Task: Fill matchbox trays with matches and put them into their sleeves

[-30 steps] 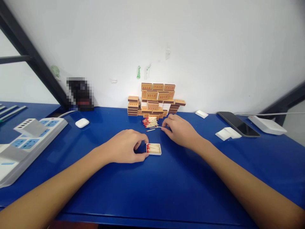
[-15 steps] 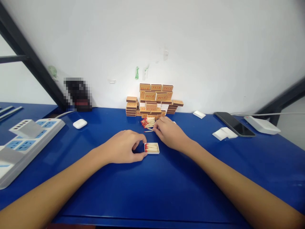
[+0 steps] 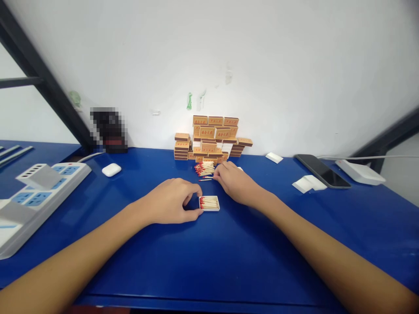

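Note:
My left hand (image 3: 176, 201) rests on the table, its thumb and forefinger gripping the left end of a small white matchbox tray (image 3: 209, 209). Several matches (image 3: 210, 202) lie in that tray side by side, red heads to the left. Farther back, my right hand (image 3: 234, 182) has its fingertips pinched at the plain end of a match (image 3: 206, 176); the fingers partly hide the contact. Another loose match (image 3: 205, 180) lies just in front. Behind these is a heap of red-headed matches (image 3: 204, 168), close to my right fingers.
Stacked matchboxes (image 3: 207, 133) stand against the wall behind the heap. To the left are a white earphone case (image 3: 111, 169) and a power strip (image 3: 49, 203). On the right lie folded white paper (image 3: 308, 183), a phone (image 3: 322, 170) and a white device (image 3: 360, 172).
My right hand has drawn slightly to the right, away from the match heap, and a second loose match shows more clearly. My left hand and the tray hold their place.

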Demonstrator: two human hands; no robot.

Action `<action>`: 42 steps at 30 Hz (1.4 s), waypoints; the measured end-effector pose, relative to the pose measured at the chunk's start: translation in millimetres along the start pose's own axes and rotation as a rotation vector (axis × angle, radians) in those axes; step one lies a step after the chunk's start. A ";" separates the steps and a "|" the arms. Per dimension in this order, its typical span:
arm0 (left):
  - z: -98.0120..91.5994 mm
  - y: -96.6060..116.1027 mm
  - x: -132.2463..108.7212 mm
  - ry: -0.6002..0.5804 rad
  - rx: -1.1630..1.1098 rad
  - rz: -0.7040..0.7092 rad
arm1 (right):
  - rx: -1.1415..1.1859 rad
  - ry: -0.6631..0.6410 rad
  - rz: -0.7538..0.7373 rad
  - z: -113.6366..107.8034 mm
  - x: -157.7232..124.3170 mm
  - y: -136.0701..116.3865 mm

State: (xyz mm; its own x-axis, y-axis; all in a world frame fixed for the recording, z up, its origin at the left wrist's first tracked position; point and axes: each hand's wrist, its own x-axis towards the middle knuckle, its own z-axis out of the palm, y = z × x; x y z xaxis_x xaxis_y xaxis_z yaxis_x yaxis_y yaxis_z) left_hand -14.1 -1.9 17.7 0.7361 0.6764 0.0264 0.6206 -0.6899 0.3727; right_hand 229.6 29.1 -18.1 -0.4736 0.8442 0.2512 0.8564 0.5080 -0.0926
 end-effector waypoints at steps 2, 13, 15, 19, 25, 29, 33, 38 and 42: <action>-0.2 0.6 -0.7 0.000 0.000 0.001 | 0.076 0.053 -0.012 -1.0 0.0 -0.4; -0.2 0.7 -0.8 0.008 0.004 0.024 | 0.244 0.028 -0.082 0.8 -0.3 -11.8; -0.4 0.7 -1.3 0.011 0.007 0.031 | 0.242 0.049 -0.088 -3.2 -1.1 -9.9; -1.9 1.1 -2.2 0.024 0.018 0.023 | 0.195 0.014 -0.071 -9.0 -3.9 -5.3; -2.9 3.7 -2.7 0.022 0.039 0.040 | 0.249 0.040 -0.072 -2.4 -5.1 -5.4; -2.3 3.7 -2.2 0.023 0.050 0.052 | 0.308 0.019 -0.092 1.2 0.0 -10.1; -2.0 1.3 -2.2 0.033 0.045 0.051 | 0.300 -0.059 0.008 -4.2 1.9 -13.1; -0.9 -0.9 -2.3 0.037 0.030 0.045 | 0.247 -0.138 0.008 -12.2 -3.7 -9.0; -0.7 -0.8 -1.7 0.039 0.019 0.041 | 0.233 -0.154 -0.004 -12.3 -9.6 -5.0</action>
State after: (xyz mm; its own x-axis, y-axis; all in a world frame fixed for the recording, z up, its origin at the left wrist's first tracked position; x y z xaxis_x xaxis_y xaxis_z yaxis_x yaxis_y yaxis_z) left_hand -16.0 -2.3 18.0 0.7502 0.6567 0.0771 0.5956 -0.7218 0.3526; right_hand 232.4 16.3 -8.3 -0.5180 0.8490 0.1045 0.7923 0.5223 -0.3154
